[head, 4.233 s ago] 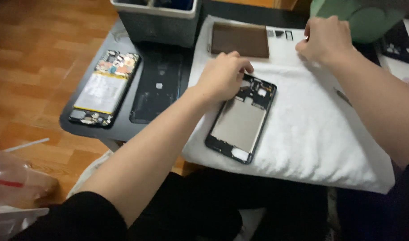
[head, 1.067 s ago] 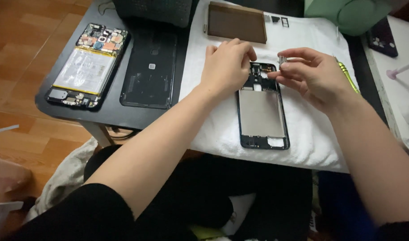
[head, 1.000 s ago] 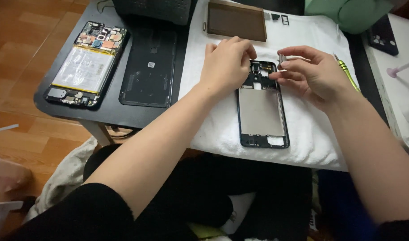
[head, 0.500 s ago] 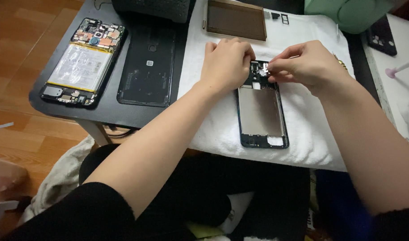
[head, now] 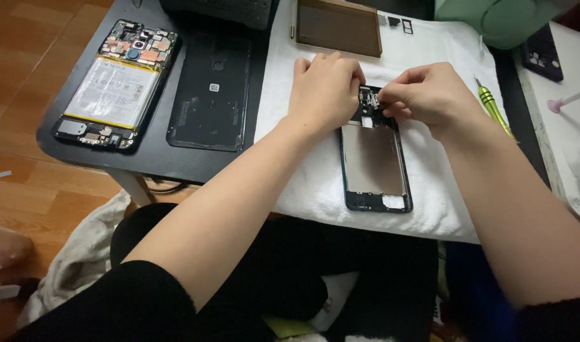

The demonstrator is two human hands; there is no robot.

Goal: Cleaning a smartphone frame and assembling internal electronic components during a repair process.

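An opened phone frame lies lengthwise on a white towel on the dark table. My left hand rests on the frame's top left corner, fingers curled over its edge. My right hand is at the top right corner, thumb and forefinger pinched on a small metal part right over the frame's upper end. The part is tiny and mostly hidden by my fingers.
At the table's left lie a second opened phone with its battery showing and a black back cover. A brown panel lies at the towel's far edge, a green screwdriver to the right, a green object beyond.
My right hand moved left, bringing the small part from beside the frame to over its top end. The left hand stayed on the frame. Earlier the frame was turned straight.
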